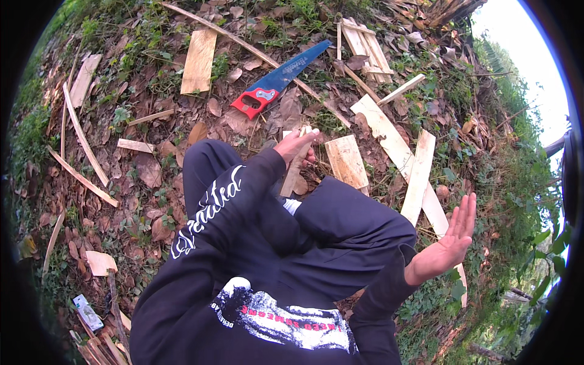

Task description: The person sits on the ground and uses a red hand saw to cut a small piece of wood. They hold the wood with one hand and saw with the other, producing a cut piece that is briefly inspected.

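Note:
My left hand (298,146) is closed around a narrow wooden strip (293,177) between my knees; its lower end points toward my lap. Out to the right, my right hand (447,243) is raised with the palm up and its fingers stretched out, holding nothing. A short, wide board (347,161) rests just right of my left hand. Beyond it lies a handsaw (289,73) with a blue blade and a red handle, its tip pointing away to the upper right. Near my right hand, a long plank (418,176) crosses another long board (386,137).
Dry leaves and weeds cover the ground. A rectangular board (199,61) lies far left, and a slatted wooden piece (368,48) at the far right. Curved wood strips (85,137) lie left. A small package (88,313) and a wood pile (100,347) are lower left.

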A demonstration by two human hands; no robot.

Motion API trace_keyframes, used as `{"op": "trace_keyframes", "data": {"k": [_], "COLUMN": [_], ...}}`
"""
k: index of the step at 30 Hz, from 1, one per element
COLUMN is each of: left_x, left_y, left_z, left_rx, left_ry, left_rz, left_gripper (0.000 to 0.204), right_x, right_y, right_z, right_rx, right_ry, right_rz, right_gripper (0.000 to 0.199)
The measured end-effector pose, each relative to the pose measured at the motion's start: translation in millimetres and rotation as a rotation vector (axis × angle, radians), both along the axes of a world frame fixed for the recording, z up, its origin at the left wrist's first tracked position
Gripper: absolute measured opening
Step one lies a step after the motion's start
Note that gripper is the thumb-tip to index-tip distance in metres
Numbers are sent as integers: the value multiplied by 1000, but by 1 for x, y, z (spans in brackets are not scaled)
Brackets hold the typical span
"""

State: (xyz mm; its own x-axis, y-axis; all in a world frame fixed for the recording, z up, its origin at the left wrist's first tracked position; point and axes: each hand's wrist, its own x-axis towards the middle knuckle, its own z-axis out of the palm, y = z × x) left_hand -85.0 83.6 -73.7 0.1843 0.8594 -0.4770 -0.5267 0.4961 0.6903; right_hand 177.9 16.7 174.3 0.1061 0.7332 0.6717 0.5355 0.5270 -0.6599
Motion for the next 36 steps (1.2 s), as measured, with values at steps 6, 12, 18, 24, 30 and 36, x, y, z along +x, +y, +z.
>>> {"op": "trace_keyframes", "data": {"k": [6,12,18,24,30,36], "left_x": [5,30,49,59,62,61], "left_y": [-1,-16,-35,-31,-32,-37], "left_z": [8,7,-29,-14,-13,-14], "left_rx": [-40,-194,-79,43,225,224], "left_ry": [72,-73,-206,-22,285,449], "left_rz": [26,-170,-303,-348,-461,-474], "left_gripper": [58,51,34,25,45,69], "right_x": [17,-10,-48,-33,-32,-35], "right_y": [-1,24,29,38,41,36], "right_z": [-33,-156,-217,-244,-255,-259], "right_rx": [-19,-477,-473,-553,-596,-722], "right_ry": [67,81,-54,21,87,105], "right_rz": [-7,297,416,308,287,297], "right_gripper": [48,32,34,22,17,21]}}
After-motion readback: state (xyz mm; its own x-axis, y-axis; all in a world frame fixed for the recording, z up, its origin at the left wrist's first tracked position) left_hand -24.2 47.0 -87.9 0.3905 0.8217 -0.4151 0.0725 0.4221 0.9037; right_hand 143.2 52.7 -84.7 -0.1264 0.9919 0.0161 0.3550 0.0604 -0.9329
